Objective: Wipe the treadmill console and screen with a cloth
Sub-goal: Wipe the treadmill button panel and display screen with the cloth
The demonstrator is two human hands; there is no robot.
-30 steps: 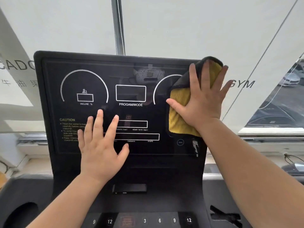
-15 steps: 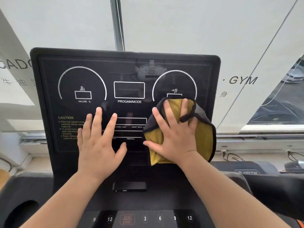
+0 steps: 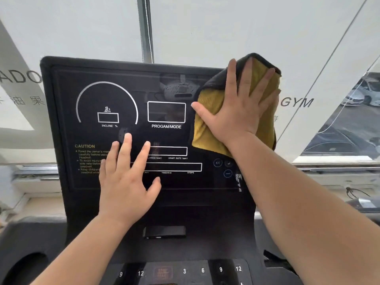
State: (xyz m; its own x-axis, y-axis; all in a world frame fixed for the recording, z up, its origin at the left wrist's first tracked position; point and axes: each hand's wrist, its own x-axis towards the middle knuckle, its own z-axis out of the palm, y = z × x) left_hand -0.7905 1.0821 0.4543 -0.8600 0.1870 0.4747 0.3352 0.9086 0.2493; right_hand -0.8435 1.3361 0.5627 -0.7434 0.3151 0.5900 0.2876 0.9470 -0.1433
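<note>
Yellow cloth [image 3: 207, 122] pressed flat under right hand [image 3: 239, 112].

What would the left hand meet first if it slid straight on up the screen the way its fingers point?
The left hand points up and slightly right. Its fingertips would probably cross bare glass, then reach the INCLINE dial arc or the PROGAM/MODE box.

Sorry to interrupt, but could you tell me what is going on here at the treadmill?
A person is wiping the black treadmill console screen. The right hand presses a yellow microfibre cloth with dark edging flat on its upper right corner. The left hand, fingers spread, rests on the lower middle.
</note>
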